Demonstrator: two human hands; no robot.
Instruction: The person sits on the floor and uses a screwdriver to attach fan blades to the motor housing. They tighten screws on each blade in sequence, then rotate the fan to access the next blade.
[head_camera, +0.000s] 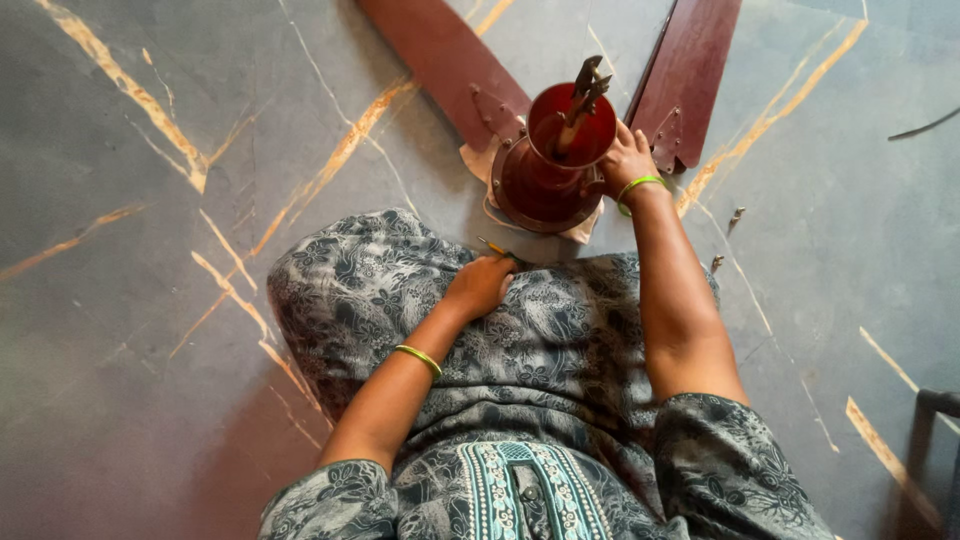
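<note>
Nearest the camera: the person sits on the floor w/ a grey patterned dress (520, 400) across the lap. Left hand (480, 285) rests on the lap, fingers curled shut around a small tool, prob. a screwdriver (497, 247); only its yellowish end shows past the knuckles.

Further out, right hand (628, 158) is pressed against the side of a dark red ceiling fan motor housing (545, 180), fingers wrapped on it, steadying it. The housing stands upright on a bit of cloth or paper (478, 160) on the grey marble floor (150, 300), w/ the downrod (582, 100) sticking up from the canopy cup.

Beyond, two maroon blades (440, 60) (690, 70) fan out, brackets meeting the motor; can't tell if they're screwed on. Small screws (736, 214) lie loose to the right, so the work looks midway at best, w/ fasteners left to deal with.
</note>
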